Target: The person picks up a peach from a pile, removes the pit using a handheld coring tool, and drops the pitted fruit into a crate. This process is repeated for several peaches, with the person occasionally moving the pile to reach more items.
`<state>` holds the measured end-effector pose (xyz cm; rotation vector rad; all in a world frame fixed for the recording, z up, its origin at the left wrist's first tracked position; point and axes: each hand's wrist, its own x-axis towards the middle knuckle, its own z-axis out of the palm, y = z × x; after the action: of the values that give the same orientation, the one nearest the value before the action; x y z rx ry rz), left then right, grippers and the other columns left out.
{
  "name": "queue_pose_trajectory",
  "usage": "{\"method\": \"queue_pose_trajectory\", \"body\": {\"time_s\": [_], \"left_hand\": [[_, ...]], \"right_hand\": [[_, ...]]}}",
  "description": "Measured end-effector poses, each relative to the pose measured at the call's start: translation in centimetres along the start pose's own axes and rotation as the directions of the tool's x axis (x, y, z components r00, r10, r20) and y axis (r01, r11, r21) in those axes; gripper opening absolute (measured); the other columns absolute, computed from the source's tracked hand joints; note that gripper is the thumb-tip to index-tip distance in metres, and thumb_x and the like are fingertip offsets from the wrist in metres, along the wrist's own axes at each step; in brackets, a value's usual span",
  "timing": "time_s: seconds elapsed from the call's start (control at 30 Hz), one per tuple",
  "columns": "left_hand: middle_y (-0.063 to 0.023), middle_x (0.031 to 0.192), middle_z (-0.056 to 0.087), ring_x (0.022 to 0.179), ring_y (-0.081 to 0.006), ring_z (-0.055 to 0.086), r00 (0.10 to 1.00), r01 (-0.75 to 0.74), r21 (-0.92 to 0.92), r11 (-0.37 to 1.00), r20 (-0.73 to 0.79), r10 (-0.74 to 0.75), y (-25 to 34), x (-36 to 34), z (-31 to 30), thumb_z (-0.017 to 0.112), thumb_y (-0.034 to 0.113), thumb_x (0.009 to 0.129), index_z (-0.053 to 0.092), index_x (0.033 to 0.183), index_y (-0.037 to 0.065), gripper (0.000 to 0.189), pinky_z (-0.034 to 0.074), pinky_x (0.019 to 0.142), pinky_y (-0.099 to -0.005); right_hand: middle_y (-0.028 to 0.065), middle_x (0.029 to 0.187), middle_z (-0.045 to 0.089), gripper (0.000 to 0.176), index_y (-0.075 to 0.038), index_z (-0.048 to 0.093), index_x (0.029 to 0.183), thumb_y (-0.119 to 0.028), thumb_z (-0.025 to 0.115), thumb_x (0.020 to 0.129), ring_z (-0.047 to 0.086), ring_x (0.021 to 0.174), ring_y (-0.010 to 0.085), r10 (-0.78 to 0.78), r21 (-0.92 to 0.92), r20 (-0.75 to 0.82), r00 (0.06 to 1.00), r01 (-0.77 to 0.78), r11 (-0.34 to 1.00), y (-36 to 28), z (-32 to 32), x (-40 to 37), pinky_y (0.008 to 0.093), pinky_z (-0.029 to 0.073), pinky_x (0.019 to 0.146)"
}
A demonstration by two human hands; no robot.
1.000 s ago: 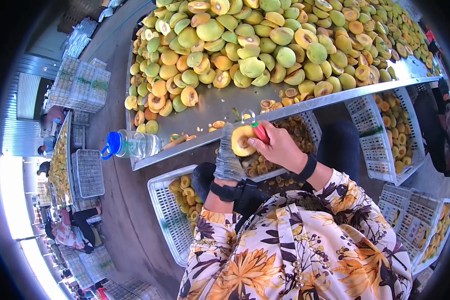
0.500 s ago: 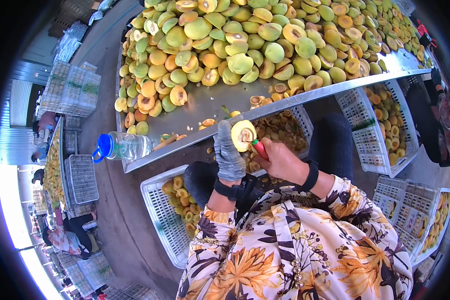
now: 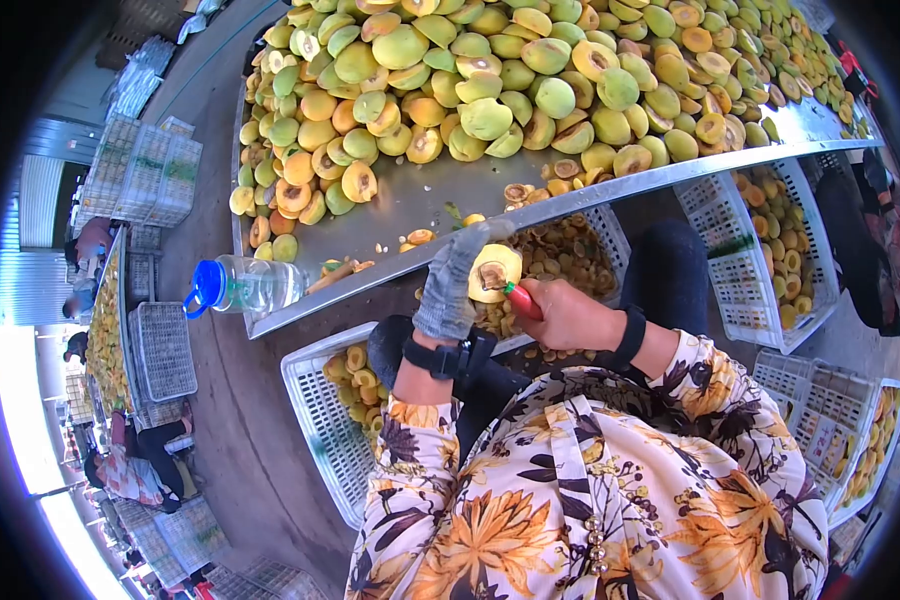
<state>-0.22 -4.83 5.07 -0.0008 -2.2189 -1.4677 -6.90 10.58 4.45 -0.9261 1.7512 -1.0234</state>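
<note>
My left hand [image 3: 452, 285], in a grey glove, is closed around the edge of a yellow peach half [image 3: 494, 272] whose brown, rough centre faces up. My bare right hand [image 3: 568, 314] grips the red handle of a small pitting tool [image 3: 523, 299]. The tool's tip meets the lower right of the peach half, and its working end is hidden. Both hands are just in front of the metal table edge, above a crate [image 3: 610, 240] of brown peach scraps.
Many green and yellow peach halves [image 3: 485, 118] are heaped on the metal table [image 3: 400, 190]. A blue-capped water bottle [image 3: 255, 285] lies at its left corner. White crates of halves stand at my left [image 3: 320, 440] and right [image 3: 745, 290]. Other people work at far left.
The peach half has shifted slightly right and down, and its centre looks darker and more hollow. My gloved fingers have tilted over towards the right. The tool remains against the fruit.
</note>
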Motion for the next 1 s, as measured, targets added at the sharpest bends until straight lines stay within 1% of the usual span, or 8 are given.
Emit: {"method": "queue_pose_trajectory", "body": {"time_s": [0.07,0.2,0.27,0.33,0.53,0.6,0.77,1.0], "left_hand": [[-0.0096,0.086,0.064,0.078,-0.0185,0.062,0.744,0.356,-0.864,0.358,0.03,-0.668,0.3,-0.9,0.8,0.057,0.026,0.086,0.057,0.101,-0.001,0.031,0.052,0.069,-0.0298],[-0.0092,0.081,0.064,0.067,-0.0182,0.063,0.6,0.298,-0.833,0.465,-0.216,-0.77,-1.2,-1.5,2.4,0.064,0.019,0.082,0.059,0.094,0.001,0.022,0.053,0.063,-0.0285],[-0.0111,0.081,0.064,0.068,-0.0219,0.063,0.61,0.309,-0.792,0.526,-0.26,-0.749,-1.6,-1.8,2.6,0.061,0.028,0.083,0.061,0.091,-0.002,0.031,0.053,0.064,-0.0302],[-0.0109,0.082,0.064,0.068,-0.0218,0.063,0.642,0.305,-0.762,0.572,-0.279,-0.714,-1.6,-1.8,2.6,0.062,0.026,0.083,0.061,0.091,-0.002,0.029,0.053,0.063,-0.0303],[-0.0115,0.076,0.064,0.065,-0.0205,0.063,0.689,0.495,-0.793,0.354,0.111,-0.716,-0.7,-1.0,0.5,0.063,0.025,0.082,0.062,0.086,-0.003,0.028,0.052,0.061,-0.0294],[-0.0116,0.074,0.064,0.065,-0.0204,0.062,0.72,0.444,-0.762,0.471,-0.009,-0.693,-0.2,-1.1,0.8,0.063,0.026,0.082,0.062,0.085,-0.003,0.029,0.052,0.062,-0.029],[-0.0118,0.073,0.064,0.064,-0.0196,0.062,0.747,0.339,-0.653,0.677,-0.251,-0.616,0.5,-0.8,1.4,0.061,0.031,0.082,0.063,0.084,-0.003,0.033,0.051,0.063,-0.0281],[-0.0116,0.074,0.065,0.065,-0.0177,0.062,0.668,0.57,-0.753,0.329,0.191,-0.719,0.6,-0.4,0.1,0.062,0.035,0.081,0.063,0.083,-0.001,0.036,0.05,0.061,-0.0262]], "right_hand": [[0.0184,0.058,0.053,0.015,0.001,0.048,0.079,-0.008,0.059,0.076,0.054,0.053,0.033,-0.109,-0.043,-0.029,0.994,0.107,0.993,0.3,0.1,0.3,0.0369,0.043,0.051],[0.015,0.056,0.052,0.014,0.001,0.048,0.081,-0.008,0.058,0.077,0.055,0.049,0.0274,-0.226,-0.144,-0.054,0.973,0.216,0.966,-0.5,0.7,0.1,0.0347,0.043,0.049],[0.0102,0.053,0.05,0.011,0.0,0.046,0.082,-0.006,0.054,0.078,0.053,0.043,0.0194,0.114,0.175,0.205,0.972,-0.151,0.973,-2.3,0.1,-0.4,0.0316,0.042,0.043],[0.008,0.053,0.05,0.009,-0.001,0.046,0.082,-0.005,0.052,0.078,0.051,0.041,0.0167,0.099,0.222,0.226,0.969,-0.15,0.963,-2.2,0.2,-0.5,0.0299,0.04,0.039],[0.0035,0.053,0.048,0.008,-0.002,0.045,0.086,-0.002,0.049,0.079,0.05,0.041,0.0123,0.046,0.167,0.194,0.98,-0.079,0.983,-2.0,0.6,-0.6,0.0253,0.038,0.035],[0.0031,0.054,0.047,0.009,-0.002,0.046,0.087,-0.002,0.049,0.079,0.05,0.041,0.0116,0.075,0.246,0.243,0.967,-0.136,0.96,-2.5,0.6,-0.6,0.0248,0.039,0.036],[0.0035,0.057,0.046,0.011,-0.001,0.045,0.09,-0.002,0.048,0.08,0.042,0.039,0.0097,0.053,0.661,0.507,0.86,-0.427,0.617,-2.5,0.6,-0.5,0.0246,0.037,0.034],[0.0021,0.058,0.045,0.011,-0.001,0.048,0.094,-0.003,0.05,0.083,0.037,0.037,0.0067,0.132,0.401,0.44,0.888,-0.327,0.856,-2.7,-0.1,-0.3,0.0213,0.035,0.035]]}}
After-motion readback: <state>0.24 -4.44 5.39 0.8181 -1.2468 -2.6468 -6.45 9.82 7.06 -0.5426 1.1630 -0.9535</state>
